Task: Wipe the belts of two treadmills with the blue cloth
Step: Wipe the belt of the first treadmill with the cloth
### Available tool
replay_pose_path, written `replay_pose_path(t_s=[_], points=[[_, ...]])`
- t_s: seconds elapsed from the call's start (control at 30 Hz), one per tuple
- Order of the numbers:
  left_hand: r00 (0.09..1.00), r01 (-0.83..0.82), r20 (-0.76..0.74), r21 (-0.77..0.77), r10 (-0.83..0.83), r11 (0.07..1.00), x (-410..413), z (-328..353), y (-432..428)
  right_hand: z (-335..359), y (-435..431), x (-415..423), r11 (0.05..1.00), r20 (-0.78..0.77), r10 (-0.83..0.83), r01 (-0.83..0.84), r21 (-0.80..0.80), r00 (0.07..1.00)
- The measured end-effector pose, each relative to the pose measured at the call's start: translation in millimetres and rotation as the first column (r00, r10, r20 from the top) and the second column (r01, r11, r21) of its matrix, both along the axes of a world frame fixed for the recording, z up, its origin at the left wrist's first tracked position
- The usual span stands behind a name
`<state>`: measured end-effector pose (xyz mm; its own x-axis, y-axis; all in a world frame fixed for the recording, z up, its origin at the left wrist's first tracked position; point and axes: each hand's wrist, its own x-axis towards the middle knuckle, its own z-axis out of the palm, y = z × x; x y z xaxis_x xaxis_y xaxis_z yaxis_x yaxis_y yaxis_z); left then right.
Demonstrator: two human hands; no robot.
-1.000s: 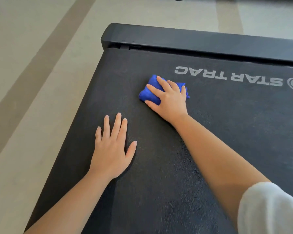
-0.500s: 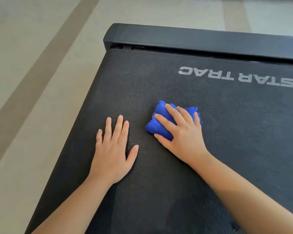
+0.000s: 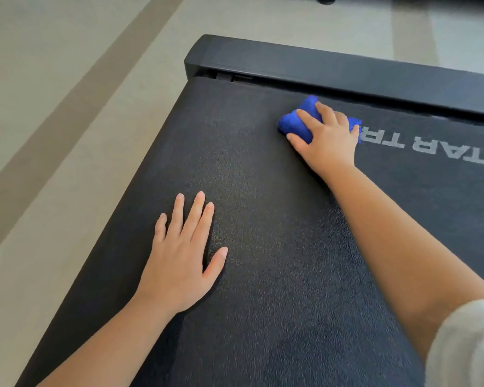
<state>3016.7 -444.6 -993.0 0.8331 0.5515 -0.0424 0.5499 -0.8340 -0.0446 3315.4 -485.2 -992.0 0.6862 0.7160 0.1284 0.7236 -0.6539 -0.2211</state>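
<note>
A black textured treadmill belt (image 3: 263, 196) fills most of the view. Its white STAR TRAC lettering (image 3: 430, 149) reads upside down at the right. A bunched blue cloth (image 3: 292, 124) lies on the belt close to the far end. My right hand (image 3: 329, 143) holds it down, fingers curved over the wad and thumb against its near side. The cloth's right part is hidden under that hand. My left hand (image 3: 182, 258) rests flat on the belt nearer to me, fingers straight and spread, well apart from the cloth.
A black end cover (image 3: 333, 65) closes the belt's far end just beyond the cloth. Beige floor with a darker stripe (image 3: 53, 129) runs along the belt's left edge. A white sleeve (image 3: 467, 344) shows at the bottom right.
My right hand has pushed the blue cloth away from me and to the right, from beside the left hand up to the belt's far end. The left hand has stayed flat in place.
</note>
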Motion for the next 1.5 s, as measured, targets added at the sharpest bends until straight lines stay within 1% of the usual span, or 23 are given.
replay_pose_path(t_s=[0.13,0.23,0.3,0.37,0.4,0.47,0.53,0.6,0.7,0.77,0.83,0.97,1.07,1.13,1.2,1.27,1.37,1.4,1.5], points=[[1.000,-0.016,-0.011,-0.017,0.015,1.000,0.2,-0.4,0.0,-3.3,-73.2,-74.0,0.986,0.121,0.126,-0.138,0.094,0.985],[1.000,-0.018,-0.024,-0.035,0.017,0.999,-0.7,0.3,-1.7,-6.4,-130.4,-129.8,0.969,0.163,0.207,-0.225,0.105,0.965],[0.999,-0.022,-0.027,-0.042,0.021,0.999,-0.9,2.0,-1.9,-4.9,-148.9,-141.1,0.948,0.179,0.279,-0.300,0.106,0.944],[0.999,-0.031,-0.033,-0.046,0.029,0.998,-1.2,1.3,-1.9,-3.2,-147.9,-130.1,0.922,0.173,0.351,-0.372,0.111,0.920],[0.999,-0.032,-0.033,-0.047,0.031,0.998,-1.1,0.6,-1.6,-3.4,-141.3,-119.2,0.920,0.163,0.355,-0.375,0.115,0.920],[0.999,-0.026,-0.029,-0.045,0.025,0.999,-0.2,-0.2,-0.7,-5.9,-119.9,-87.6,0.950,0.154,0.282,-0.298,0.091,0.947],[1.000,-0.020,-0.021,-0.043,0.019,0.999,-0.4,-1.1,0.2,-4.3,-94.6,-46.6,0.985,0.127,0.149,-0.158,0.068,0.981],[1.000,-0.012,-0.008,-0.042,0.012,0.999,-0.5,-1.0,0.3,1.7,-72.1,-0.8,0.998,0.069,0.033,-0.037,0.056,0.997],[1.000,-0.009,-0.010,-0.044,0.009,0.999,0.2,-0.4,0.5,7.3,-59.7,37.5,1.000,0.014,-0.019,0.019,-0.023,1.000],[1.000,-0.016,-0.019,-0.059,0.015,0.998,0.7,0.8,0.8,6.3,-63.7,28.2,1.000,0.016,-0.029,0.029,-0.012,0.999],[0.999,-0.025,-0.025,-0.073,0.023,0.997,1.0,3.1,0.1,2.9,-77.4,0.2,1.000,0.025,-0.023,0.023,0.015,0.999],[0.998,-0.036,-0.047,-0.075,0.033,0.997,0.4,5.9,-2.7,0.7,-131.4,-92.4,0.994,0.080,0.059,-0.066,0.092,0.995],[0.998,-0.031,-0.051,-0.086,0.026,0.996,0.5,6.8,-3.5,-3.1,-182.2,-181.3,0.987,0.091,0.054,-0.067,0.148,0.994],[0.999,-0.026,-0.042,-0.095,0.022,0.995,-0.3,6.7,-3.6,-4.4,-207.8,-229.0,0.986,0.097,0.060,-0.074,0.149,0.994],[1.000,-0.019,-0.027,-0.099,0.016,0.995,-0.6,7.1,-4.0,-4.5,-222.5,-252.4,0.987,0.111,0.080,-0.094,0.131,0.991],[1.000,-0.020,-0.013,-0.098,0.018,0.995,-0.6,7.4,-4.1,-2.7,-224.3,-249.2,0.981,0.121,0.121,-0.137,0.137,0.985],[1.000,-0.018,-0.020,-0.078,0.016,0.997,-0.4,6.7,-4.1,-2.6,-212.9,-208.9,0.975,0.138,0.162,-0.179,0.129,0.977],[1.000,-0.017,-0.017,-0.074,0.016,0.997,-0.6,6.6,-4.2,-2.7,-207.4,-189.4,0.982,0.141,0.136,-0.152,0.115,0.981],[1.000,-0.016,-0.009,-0.080,0.015,0.997,-0.8,6.9,-4.6,1.1,-191.8,-141.1,0.997,0.101,-0.032,0.025,0.067,0.994]])
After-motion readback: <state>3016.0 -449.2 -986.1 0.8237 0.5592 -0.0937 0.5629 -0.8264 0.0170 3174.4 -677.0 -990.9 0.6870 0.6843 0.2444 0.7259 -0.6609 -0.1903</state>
